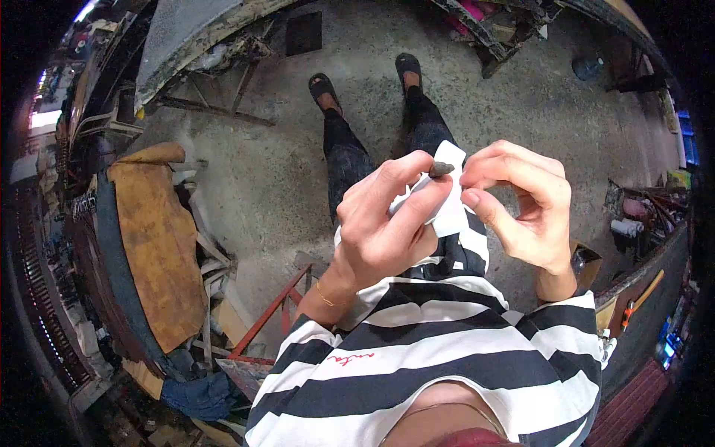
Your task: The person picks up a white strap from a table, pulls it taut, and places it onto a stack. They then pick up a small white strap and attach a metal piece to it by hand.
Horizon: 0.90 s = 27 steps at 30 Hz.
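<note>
Between the thumb and index finger of my left hand [391,216] is a small dark grey piece [441,169] with a pointed end. A white strip [450,212], like paper or cloth, hangs behind and beside it, partly hidden by my left fingers. To the right of the strip, my right hand [518,201] has its thumb and index fingertips brought close together at the strip's edge. Whether anything thin lies between those right fingertips is too small to tell. Both hands are in front of my striped shirt.
Concrete floor [275,171] lies below, around my feet. At the left stand a worn tan pad [156,253] and a red metal frame [272,313]. A grey-topped table [186,45] is at the upper left. An orange-handled tool [628,314] rests on the right.
</note>
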Each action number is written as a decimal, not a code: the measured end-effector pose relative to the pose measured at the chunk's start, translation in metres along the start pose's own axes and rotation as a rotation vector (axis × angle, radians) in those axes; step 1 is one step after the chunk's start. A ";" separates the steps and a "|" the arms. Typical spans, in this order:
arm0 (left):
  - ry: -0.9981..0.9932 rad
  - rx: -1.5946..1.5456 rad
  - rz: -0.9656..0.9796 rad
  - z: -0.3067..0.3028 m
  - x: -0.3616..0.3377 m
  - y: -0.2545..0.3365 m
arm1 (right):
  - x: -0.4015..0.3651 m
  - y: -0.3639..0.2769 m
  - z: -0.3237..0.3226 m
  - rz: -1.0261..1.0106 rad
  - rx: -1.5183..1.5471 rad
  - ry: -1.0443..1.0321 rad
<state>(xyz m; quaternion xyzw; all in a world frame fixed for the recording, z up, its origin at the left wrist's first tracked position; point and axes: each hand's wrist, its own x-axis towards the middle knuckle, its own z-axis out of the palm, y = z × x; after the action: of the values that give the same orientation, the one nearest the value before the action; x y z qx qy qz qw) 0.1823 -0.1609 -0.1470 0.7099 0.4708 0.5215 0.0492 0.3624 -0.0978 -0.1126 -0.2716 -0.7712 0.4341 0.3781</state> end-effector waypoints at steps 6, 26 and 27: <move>-0.024 0.015 0.006 -0.003 0.003 0.001 | 0.003 0.000 -0.002 -0.052 -0.082 -0.017; -0.013 0.011 0.001 0.003 0.000 0.002 | 0.002 -0.006 0.001 -0.212 -0.359 0.001; -0.014 0.015 0.007 0.003 0.000 0.002 | 0.002 -0.006 0.001 -0.213 -0.360 0.003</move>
<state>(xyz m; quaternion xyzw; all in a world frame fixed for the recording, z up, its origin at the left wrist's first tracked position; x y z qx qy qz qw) 0.1857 -0.1606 -0.1472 0.7154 0.4718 0.5133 0.0455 0.3599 -0.0993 -0.1067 -0.2525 -0.8601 0.2463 0.3685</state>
